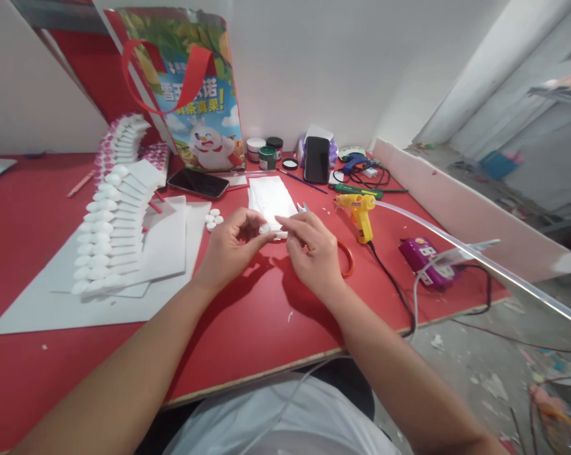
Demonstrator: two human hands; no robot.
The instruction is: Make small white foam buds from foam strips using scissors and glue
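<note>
Left-side boards: a fan of white-tipped pieces [100, 237] is laid over white boards [38, 303] on the red desk [24, 253]; if the boards got caught by a forearm, the neat row could probably be knocked out of line.
Snowman bag: stood upright at the back, red handles flopped over the front [214, 126]; whatever's in it can't be seen.
Flat phone: parked in front of the bag [198, 182].
Round white bits: kept in a small cluster [214, 219] just beside the left hand [231, 246], so they could easily get scattered by a careless wrist.
Left grip: pinched on a small white piece [266, 229], which is held just above the desk, in front of the paper stack [270, 193]. Might be dropped or squashed if squeezed unevenly, tbh.
Jars: three grouped at the back, a white jar [255, 151], a green jar [267, 158] and a dark jar [276, 146]; contents can't be made out.
Right grip: fingertips of the right hand [313, 249] are brought up to that piece; whether it's pinched there too can't be told.
Glue gun: yellow [360, 215], left near the right hand; a long clear stick [541, 294] juts out behind, so it could be snagged by the arm. Burns possible if it's plugged in.
</note>
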